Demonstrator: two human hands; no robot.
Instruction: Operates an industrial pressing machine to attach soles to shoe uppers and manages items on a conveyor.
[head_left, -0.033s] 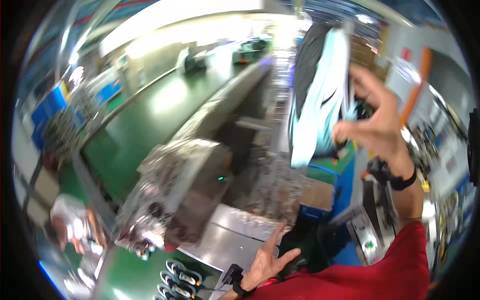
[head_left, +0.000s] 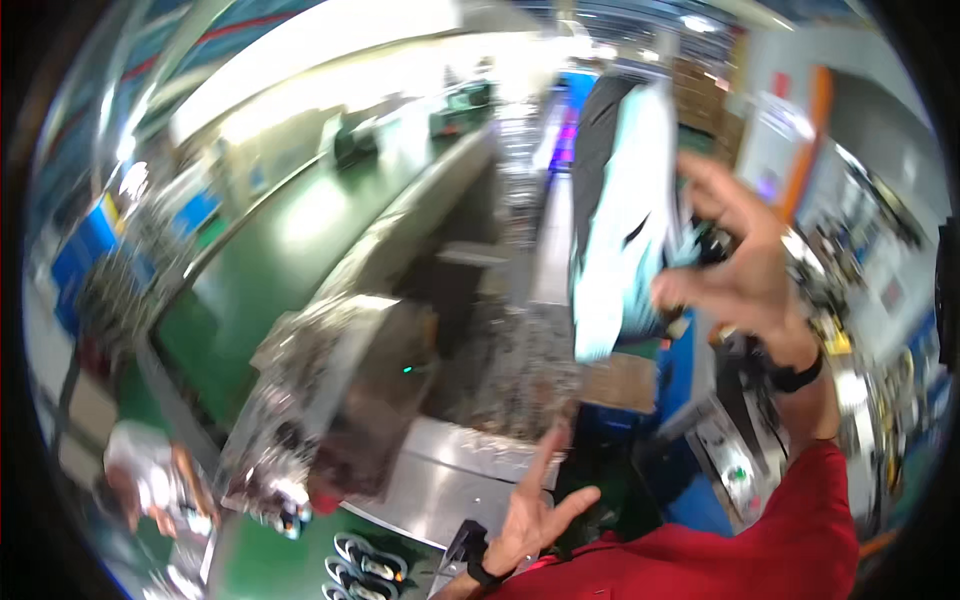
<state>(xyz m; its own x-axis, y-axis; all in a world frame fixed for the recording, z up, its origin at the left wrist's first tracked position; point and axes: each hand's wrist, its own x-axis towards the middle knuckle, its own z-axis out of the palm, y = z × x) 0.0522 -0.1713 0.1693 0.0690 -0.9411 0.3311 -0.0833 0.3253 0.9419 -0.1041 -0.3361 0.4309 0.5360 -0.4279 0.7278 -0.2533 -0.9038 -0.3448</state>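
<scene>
My right hand (head_left: 745, 265) is raised on the right, thumb and fingers curved round the edge of a light blue and black shoe (head_left: 625, 220). The shoe is held up on end and blurred by motion, and some of my fingertips are hidden behind it. Lower down, my left hand (head_left: 535, 515) has its thumb and forefinger stretched apart and holds nothing. It is nearest to a bare metal plate (head_left: 440, 490) at the end of a machine covered in crinkled foil (head_left: 290, 400).
A green conveyor belt (head_left: 300, 240) runs away on the left, carrying dark items at its far end. Several shoes (head_left: 365, 570) lie at the bottom. Another person (head_left: 155, 475) is at the lower left. A brown cardboard piece (head_left: 618, 382) and blue equipment (head_left: 690, 380) stand on the right.
The view has turned slightly, so the surroundings have shifted left. The raised shoe and my right hand sit slightly lower and further left in the picture. My left hand stays spread.
</scene>
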